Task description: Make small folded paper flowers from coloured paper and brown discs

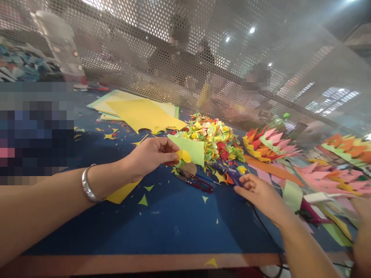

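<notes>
My left hand (150, 156) is closed, pinching a small rounded yellow paper piece (184, 156) between thumb and fingertips. Past it lies a light green paper sheet (193, 150). My right hand (257, 191) has its thumb and fingers closed around the back end of a dark purple glue gun (234, 175); its nozzle points left and its black cord (261, 222) trails toward the table edge. Between my hands rests a pair of dark-red-handled scissors (199, 183). Behind the glue gun rises a heap of folded paper pieces (214, 135) in yellow, green and red.
Paper sheets (139, 112) are stacked at the back left before a perforated metal screen (124, 58). Layered paper petal strips (269, 143) lie right, near a magenta glue gun (317, 212) and another person's arm (362, 231). Scraps dot the blue tabletop (174, 227).
</notes>
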Motion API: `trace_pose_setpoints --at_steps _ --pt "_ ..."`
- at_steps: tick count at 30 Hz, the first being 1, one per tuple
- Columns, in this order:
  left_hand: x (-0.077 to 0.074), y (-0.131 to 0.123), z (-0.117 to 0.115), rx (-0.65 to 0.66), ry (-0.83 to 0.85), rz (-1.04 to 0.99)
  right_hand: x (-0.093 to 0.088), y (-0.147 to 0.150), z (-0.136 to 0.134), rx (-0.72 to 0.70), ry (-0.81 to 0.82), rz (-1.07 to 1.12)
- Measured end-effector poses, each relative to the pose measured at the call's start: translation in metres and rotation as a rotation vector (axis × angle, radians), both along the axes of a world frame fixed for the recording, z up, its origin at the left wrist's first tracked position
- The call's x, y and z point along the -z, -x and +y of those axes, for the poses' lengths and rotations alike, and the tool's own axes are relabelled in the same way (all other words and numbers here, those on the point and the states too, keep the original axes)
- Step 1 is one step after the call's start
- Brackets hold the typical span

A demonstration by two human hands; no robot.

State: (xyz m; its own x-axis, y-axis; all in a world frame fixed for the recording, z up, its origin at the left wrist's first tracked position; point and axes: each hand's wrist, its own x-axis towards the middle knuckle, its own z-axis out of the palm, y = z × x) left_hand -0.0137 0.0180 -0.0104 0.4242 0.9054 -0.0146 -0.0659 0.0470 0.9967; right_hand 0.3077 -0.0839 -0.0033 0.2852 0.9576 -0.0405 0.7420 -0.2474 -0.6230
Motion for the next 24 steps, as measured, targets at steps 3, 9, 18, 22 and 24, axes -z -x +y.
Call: trace_pose_setpoints --at_steps 3,9,18,22,24 --pt "0.000 0.000 0.000 0.004 0.029 -0.015 0.000 -0.002 0.001 0.103 -0.033 0.335" --pt "-0.002 0.000 -0.003 0.049 0.120 -0.031 -0.011 0.004 -0.004 0.247 -0.186 0.824" --pt "0.000 -0.003 -0.002 0.104 0.153 -0.055 -0.024 0.035 -0.014 0.042 -0.118 1.510" --pt "-0.002 -0.004 -0.003 0.109 0.145 -0.050 -0.023 0.044 -0.008 -0.033 -0.122 1.432" --pt "-0.002 -0.004 -0.003 0.114 0.127 -0.035 -0.020 0.048 -0.005 -0.073 -0.113 1.361"
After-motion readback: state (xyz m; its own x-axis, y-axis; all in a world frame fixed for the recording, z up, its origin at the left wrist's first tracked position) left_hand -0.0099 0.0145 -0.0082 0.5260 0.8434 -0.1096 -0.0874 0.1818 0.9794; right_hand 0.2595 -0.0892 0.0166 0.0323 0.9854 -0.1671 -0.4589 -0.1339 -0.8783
